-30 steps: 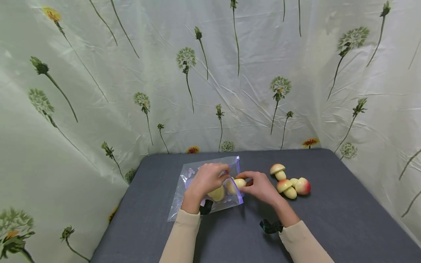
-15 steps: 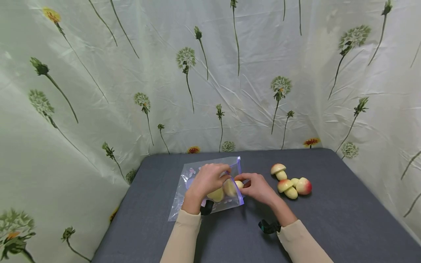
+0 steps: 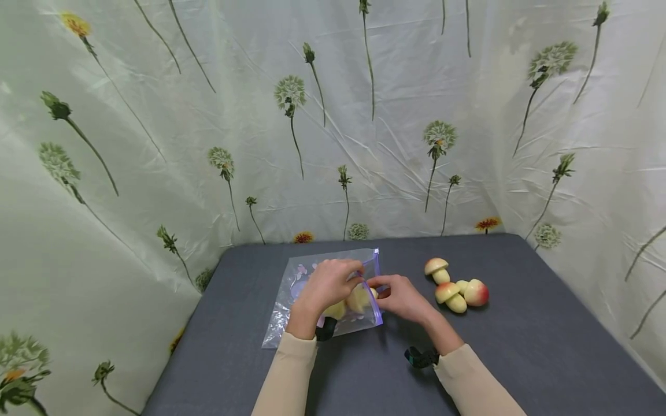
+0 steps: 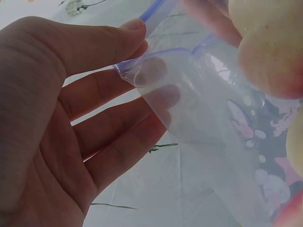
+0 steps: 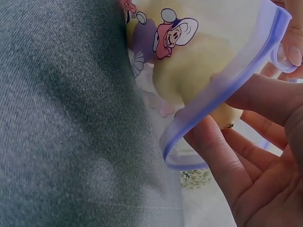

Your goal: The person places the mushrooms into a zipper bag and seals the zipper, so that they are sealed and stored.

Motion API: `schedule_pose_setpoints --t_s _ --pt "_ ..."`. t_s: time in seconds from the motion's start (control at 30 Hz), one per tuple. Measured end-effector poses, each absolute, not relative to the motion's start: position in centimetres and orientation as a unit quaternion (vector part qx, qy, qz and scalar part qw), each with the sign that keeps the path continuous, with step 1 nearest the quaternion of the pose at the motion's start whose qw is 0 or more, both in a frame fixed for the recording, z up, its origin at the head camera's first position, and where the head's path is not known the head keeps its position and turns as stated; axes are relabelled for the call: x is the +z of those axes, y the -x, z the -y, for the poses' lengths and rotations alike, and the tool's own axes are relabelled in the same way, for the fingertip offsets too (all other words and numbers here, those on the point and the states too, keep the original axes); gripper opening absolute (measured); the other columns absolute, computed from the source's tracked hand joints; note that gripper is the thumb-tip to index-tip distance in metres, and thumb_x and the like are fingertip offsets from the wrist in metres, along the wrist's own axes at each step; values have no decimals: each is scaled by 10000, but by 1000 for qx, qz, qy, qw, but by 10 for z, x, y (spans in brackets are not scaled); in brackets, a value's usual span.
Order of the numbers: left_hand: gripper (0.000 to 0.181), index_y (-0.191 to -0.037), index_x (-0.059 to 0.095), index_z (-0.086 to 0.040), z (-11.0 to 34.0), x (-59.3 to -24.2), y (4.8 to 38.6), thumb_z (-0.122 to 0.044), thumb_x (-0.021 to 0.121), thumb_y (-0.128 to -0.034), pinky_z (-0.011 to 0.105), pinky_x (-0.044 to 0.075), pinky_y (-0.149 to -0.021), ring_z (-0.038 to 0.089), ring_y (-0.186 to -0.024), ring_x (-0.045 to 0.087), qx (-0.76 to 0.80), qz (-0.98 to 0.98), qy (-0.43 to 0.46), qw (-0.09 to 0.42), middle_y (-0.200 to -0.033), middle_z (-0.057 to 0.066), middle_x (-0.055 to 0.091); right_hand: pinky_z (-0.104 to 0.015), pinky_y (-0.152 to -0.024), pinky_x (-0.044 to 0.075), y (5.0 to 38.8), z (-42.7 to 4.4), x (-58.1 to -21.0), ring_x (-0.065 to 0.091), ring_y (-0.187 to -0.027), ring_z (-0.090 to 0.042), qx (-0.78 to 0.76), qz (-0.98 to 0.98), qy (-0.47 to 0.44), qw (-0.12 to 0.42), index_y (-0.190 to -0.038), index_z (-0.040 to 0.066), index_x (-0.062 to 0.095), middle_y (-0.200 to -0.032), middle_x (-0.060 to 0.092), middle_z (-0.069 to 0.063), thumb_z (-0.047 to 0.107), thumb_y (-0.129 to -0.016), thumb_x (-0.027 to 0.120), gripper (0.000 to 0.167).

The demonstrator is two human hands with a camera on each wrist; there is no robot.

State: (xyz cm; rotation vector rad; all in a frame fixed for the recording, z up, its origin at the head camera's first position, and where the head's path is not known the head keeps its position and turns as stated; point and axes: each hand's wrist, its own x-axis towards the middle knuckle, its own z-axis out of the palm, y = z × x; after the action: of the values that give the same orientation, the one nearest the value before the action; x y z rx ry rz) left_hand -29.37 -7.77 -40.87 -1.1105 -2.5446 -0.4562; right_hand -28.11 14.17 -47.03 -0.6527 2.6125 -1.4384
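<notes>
At the bag mouth, 2 hands (bare).

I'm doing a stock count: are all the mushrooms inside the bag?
No, the head view shows three mushrooms with reddish caps lying on the table, right of the bag.

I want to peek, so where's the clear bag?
In the head view, the clear bag is over the table, left of the loose mushrooms, with the left hand and right hand at its purple opening.

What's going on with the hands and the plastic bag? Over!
Left hand grips plastic bag at its edge. Right hand holds pale yellow piece, partly inside. Nothing seen blocking the way.
</notes>
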Motion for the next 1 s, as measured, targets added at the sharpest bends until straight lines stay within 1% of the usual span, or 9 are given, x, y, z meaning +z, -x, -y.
schedule_pose_setpoints --t_s 0.13,0.27,0.53,0.7,0.8,1.0 --pt "74 -1016 749 -197 78 -408 294 -218 733 -948 270 459 -586 55 -621 530 -159 892 390 167 -916 -91 716 -314 -736 566 284 -138 -470 698 -925 -172 -475 -853 213 46 -1243 176 706 -1240 666 -70 126 -906 756 345" --pt "66 -1011 748 -201 79 -408 294 -219 730 -950 271 449 -576 55 -606 515 -160 890 391 170 -911 -92 716 -314 -729 570 286 -134 -470 706 -913 -171 -480 -849 217 44 -1228 142 710 -1202 679 -76 106 -904 749 329" --pt "65 -1003 744 -209 79 -407 294 -230 742 -941 262 442 -570 49 -582 492 -158 889 393 176 -905 -93 717 -313 -714 575 289 -129 -473 716 -912 -179 -488 -842 226 44 -1223 127 707 -1161 696 -66 109 -889 768 340" --pt "62 -989 743 -213 79 -407 294 -233 752 -931 266 447 -569 53 -580 491 -157 888 393 180 -896 -96 716 -316 -690 578 292 -125 -476 723 -883 -168 -485 -844 225 43 -1215 150 714 -1135 711 -58 142 -873 797 352" --pt "61 -983 746 -209 79 -407 295 -227 758 -926 276 456 -577 63 -592 501 -158 887 393 185 -889 -99 715 -315 -678 577 294 -122 -476 726 -853 -157 -481 -846 226 40 -1184 153 724 -1105 722 -49 150 -855 817 342" --pt "55 -970 741 -211 79 -408 295 -218 762 -919 283 467 -583 72 -611 517 -159 887 391 187 -885 -100 712 -309 -679 575 296 -117 -477 724 -827 -147 -476 -846 236 37 -1095 119 732 -1026 732 -27 160 -829 844 291"
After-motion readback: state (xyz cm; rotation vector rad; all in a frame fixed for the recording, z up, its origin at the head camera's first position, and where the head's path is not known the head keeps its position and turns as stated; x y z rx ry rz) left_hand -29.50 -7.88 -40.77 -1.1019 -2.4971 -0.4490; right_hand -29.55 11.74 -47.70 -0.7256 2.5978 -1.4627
